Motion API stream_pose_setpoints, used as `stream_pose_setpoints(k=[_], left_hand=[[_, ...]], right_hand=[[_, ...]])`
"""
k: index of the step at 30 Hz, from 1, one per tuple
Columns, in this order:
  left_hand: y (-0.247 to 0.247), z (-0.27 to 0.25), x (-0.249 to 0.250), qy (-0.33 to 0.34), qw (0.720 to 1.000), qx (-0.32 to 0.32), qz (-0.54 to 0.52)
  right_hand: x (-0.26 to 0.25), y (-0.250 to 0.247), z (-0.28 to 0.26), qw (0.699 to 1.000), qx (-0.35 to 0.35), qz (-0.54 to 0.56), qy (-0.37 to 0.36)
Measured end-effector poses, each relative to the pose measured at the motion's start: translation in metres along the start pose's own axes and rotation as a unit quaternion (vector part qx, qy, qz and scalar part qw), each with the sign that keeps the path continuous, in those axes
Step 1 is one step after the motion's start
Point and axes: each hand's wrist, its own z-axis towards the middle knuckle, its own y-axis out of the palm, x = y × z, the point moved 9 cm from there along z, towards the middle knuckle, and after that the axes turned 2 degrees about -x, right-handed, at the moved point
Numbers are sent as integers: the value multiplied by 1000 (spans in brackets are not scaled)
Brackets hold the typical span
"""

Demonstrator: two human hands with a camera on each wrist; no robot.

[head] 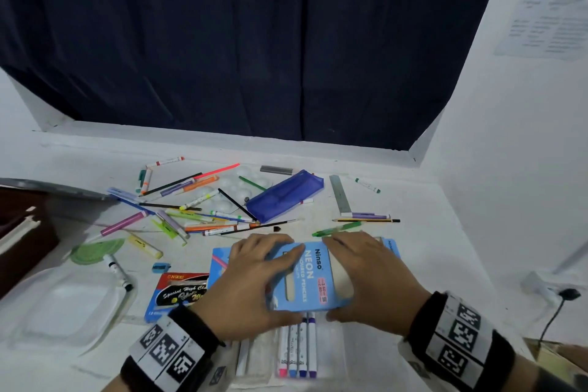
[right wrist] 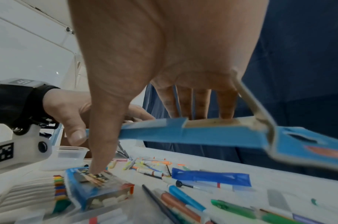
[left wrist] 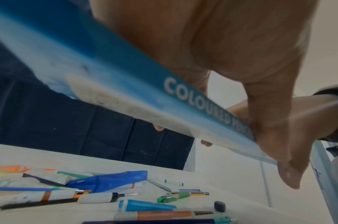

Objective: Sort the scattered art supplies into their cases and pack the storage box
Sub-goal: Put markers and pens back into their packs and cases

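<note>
A light blue "Ninso NEON coloured pencils" box (head: 313, 277) is held flat above the table between both hands. My left hand (head: 264, 283) grips its left side, fingers over the far edge and thumb at the near edge. My right hand (head: 359, 274) grips the right side the same way. The left wrist view shows the box's (left wrist: 125, 84) side with my thumb (left wrist: 269, 136) pressed on it. In the right wrist view the box (right wrist: 212, 133) has an end flap (right wrist: 260, 106) standing open. Loose pens and markers (head: 191, 207) lie scattered beyond it.
A blue mesh pouch (head: 284, 196) and a metal ruler (head: 339, 194) lie at the back. A red-and-blue chalk box (head: 178, 293) and a clear marker case (head: 297, 350) sit under my hands. A clear plastic container (head: 63, 305) and a brown box (head: 22, 232) are at the left.
</note>
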Motion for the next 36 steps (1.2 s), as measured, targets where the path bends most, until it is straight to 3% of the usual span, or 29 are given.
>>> stream_pose_setpoints(k=[6, 11, 14, 20, 26, 31, 36], left_hand=[[5, -17, -32, -43, 998, -43, 9], [-13, -48, -91, -113, 990, -77, -10], [-22, -62, -116, -134, 979, -149, -30], [-22, -43, -134, -90, 960, -256, -67], [-18, -30, -153, -99, 936, -311, -131], [-24, -20, -156, -35, 953, -290, -85], [-40, 0, -161, 31, 978, -204, 20]], right_hand=[[-9, 29, 9, 998, -58, 28, -18], [0, 17, 19, 991, 26, 130, 12], [-1, 25, 30, 985, 4, 169, 25], [-37, 57, 53, 983, -95, 141, -67], [-41, 50, 63, 989, -78, 115, -51], [-37, 59, 64, 991, -101, 83, -6], [-24, 61, 72, 991, -69, 108, 33]])
